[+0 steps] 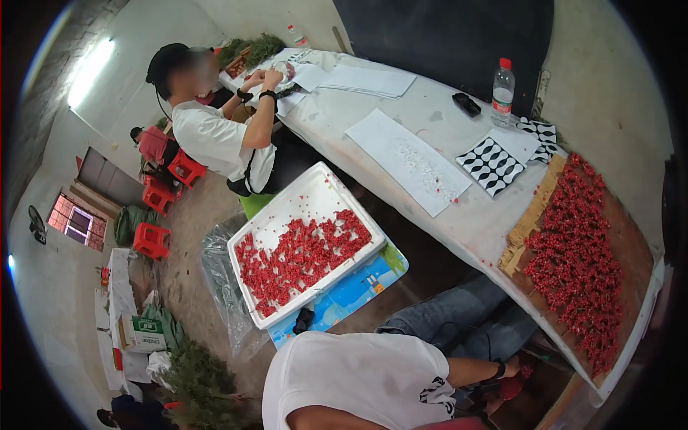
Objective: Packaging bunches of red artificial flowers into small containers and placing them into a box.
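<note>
At the lower right, my left hand, with a black band at the wrist, is held low beyond my knees. Its fingers look curled, and small red pieces show beside them. My right hand is only partly seen just below, next to a larger red thing too dim to name. A white foam tray to the left holds many loose red berry sprigs. More red berry sprigs lie heaped on a brown board at the right end of the table.
The tray rests on a blue printed small table. On the long white-covered table are a bottle, a black object, patterned pouches and white sheets. A co-worker sits beyond; red stools stand behind.
</note>
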Available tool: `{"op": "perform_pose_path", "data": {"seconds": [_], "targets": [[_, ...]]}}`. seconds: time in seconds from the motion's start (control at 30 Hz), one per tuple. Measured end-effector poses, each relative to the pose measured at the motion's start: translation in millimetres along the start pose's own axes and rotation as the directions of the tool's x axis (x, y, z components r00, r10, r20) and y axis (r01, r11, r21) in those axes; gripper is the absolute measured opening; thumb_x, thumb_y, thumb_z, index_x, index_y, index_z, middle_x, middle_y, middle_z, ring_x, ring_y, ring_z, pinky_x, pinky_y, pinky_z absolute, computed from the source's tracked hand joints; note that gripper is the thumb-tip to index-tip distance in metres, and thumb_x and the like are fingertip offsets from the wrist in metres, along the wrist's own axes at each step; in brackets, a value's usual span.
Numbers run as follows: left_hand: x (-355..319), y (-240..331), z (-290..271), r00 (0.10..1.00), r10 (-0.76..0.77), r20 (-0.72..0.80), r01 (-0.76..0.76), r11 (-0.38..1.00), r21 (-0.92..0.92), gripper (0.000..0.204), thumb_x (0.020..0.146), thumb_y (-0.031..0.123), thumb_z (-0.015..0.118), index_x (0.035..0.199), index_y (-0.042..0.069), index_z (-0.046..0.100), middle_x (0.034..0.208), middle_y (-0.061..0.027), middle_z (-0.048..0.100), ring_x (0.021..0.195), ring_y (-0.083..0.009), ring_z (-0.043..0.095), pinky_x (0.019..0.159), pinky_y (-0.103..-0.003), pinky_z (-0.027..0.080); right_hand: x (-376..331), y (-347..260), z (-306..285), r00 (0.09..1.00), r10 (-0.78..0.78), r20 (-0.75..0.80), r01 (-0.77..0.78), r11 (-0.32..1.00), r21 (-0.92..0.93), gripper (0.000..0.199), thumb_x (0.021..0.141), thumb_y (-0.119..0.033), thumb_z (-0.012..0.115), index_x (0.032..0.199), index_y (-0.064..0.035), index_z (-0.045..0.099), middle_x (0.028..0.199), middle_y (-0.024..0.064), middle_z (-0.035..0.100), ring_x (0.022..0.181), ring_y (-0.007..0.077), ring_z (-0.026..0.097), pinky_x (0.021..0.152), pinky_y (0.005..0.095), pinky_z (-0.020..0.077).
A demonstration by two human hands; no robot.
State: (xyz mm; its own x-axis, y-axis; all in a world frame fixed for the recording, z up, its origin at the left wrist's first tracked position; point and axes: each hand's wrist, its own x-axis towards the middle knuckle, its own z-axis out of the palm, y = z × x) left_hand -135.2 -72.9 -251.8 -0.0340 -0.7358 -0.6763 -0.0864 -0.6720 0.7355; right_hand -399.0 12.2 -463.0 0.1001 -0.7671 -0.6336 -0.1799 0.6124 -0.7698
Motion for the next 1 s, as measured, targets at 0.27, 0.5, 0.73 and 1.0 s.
{"op": "perform_pose_path", "data": {"seconds": [0.27, 0.5, 0.73, 1.0], "targets": [[5.3, -6.6, 6.0, 1.0, 0.027, -0.009, -0.028, 0.99, -0.138, 0.028, 0.099, 0.009, 0.05, 0.117, -0.01, 0.06, 0.125, -0.0304, 0.064, 0.121, -0.044, 0.06, 0.101, -0.049, 0.047, 9.8, -9.8, -6.1, 0.972, -0.186, -0.141, 0.204, 0.97, 0.128, 0.048, 0.088, 0.008, 0.056, 0.136, 0.0083, 0.049, 0.123, 0.021, 0.064, 0.106, 0.0288, 0.069, 0.083, 0.0348, 0.0593], [1.9, 2.2, -4.7, 0.999, -0.017, 0.05, 0.024, 0.991, -0.133, 0.034, 0.097, 0.007, 0.05, 0.126, -0.008, 0.058, 0.131, -0.0316, 0.061, 0.126, -0.0435, 0.058, 0.104, -0.048, 0.046, 0.4, -23.8, 6.5, 0.968, -0.17, -0.187, 0.201, 0.966, 0.16, 0.047, 0.083, 0.009, 0.054, 0.13, 0.0067, 0.054, 0.11, 0.0115, 0.065, 0.085, 0.0223, 0.065, 0.069, 0.0324, 0.0535], [1.5, -6.8, 8.4, 0.999, 0.005, -0.044, -0.011, 0.99, -0.14, 0.034, 0.101, 0.011, 0.049, 0.123, -0.013, 0.056, 0.131, -0.0334, 0.06, 0.129, -0.0442, 0.056, 0.107, -0.048, 0.043, -0.7, -19.9, 0.1, 0.976, -0.095, -0.196, 0.13, 0.976, 0.173, 0.043, 0.084, 0.005, 0.055, 0.127, 0.0037, 0.056, 0.113, 0.0142, 0.061, 0.094, 0.0272, 0.06, 0.079, 0.0391, 0.0498], [28.2, 7.0, -35.5, 0.998, 0.029, -0.063, -0.042, 0.979, -0.201, 0.035, 0.1, 0.016, 0.054, 0.13, -0.002, 0.055, 0.127, -0.0228, 0.062, 0.112, -0.0324, 0.062, 0.086, -0.045, 0.052, 14.4, -115.9, 60.4, 0.97, -0.175, -0.166, 0.24, 0.784, 0.573, 0.053, 0.091, 0.006, 0.054, 0.14, -0.0119, 0.047, 0.129, 0.0158, 0.056, 0.115, 0.0346, 0.057, 0.098, 0.0522, 0.0497]]}}
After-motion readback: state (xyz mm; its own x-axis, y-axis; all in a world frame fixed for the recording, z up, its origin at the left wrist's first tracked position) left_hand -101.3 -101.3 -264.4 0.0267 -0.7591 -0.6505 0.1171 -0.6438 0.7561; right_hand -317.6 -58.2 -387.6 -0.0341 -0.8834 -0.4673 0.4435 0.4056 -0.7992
